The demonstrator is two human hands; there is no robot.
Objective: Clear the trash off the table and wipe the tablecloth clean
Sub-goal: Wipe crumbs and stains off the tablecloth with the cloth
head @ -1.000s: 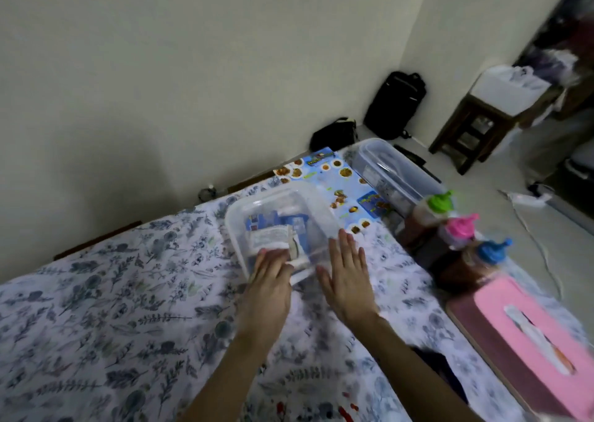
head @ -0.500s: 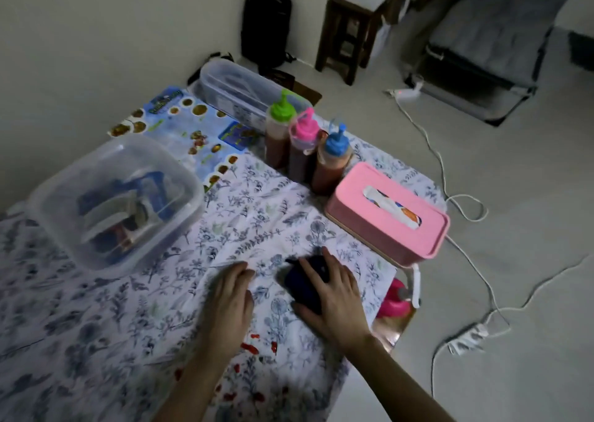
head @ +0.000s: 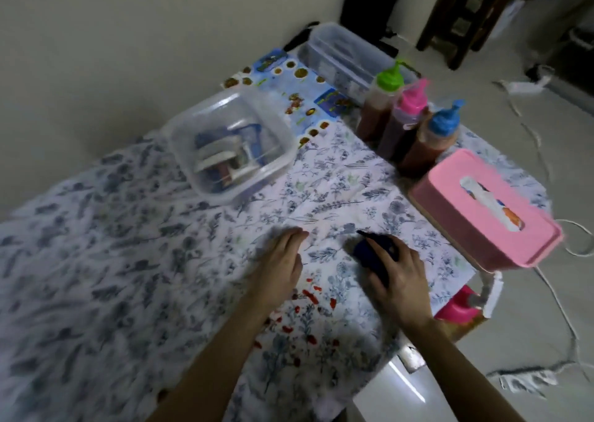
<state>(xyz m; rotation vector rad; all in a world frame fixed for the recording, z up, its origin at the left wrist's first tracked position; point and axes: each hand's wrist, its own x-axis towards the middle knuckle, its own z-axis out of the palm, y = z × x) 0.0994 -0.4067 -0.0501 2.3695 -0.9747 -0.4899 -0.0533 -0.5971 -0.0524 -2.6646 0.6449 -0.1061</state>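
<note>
Item: floral tablecloth [head: 128,261], spread over the counter; red stains [head: 308,296] spotted near the front edge, between the two forearms.

Item: dark blue cloth [head: 373,254], bunched, lying on the tablecloth right of centre, near the front edge. Judged soft, light and limp; likely to fold under sideways pressure, so best pressed under a flat palm with fingers spread, or pinched at its bunched middle to lift.

Right hand [head: 398,277]: grip curled over the dark blue cloth, fingers bearing on it. Whether it is clasped or merely pressed cannot be told.

Left hand [head: 279,261]: flat, fingers straight, palm down on the tablecloth, holding nothing; apparently bracing the fabric, which looks thin and liable to ruck.

Also present: clear plastic tub [head: 276,139] with packets inside, centre far; long clear lidded box [head: 347,52], far right; three sauce bottles [head: 408,123] capped green, pink, blue; pink tissue box [head: 482,206], right edge.

Stage, judged: wiping about to begin; stains lie just left of the cloth.
</note>
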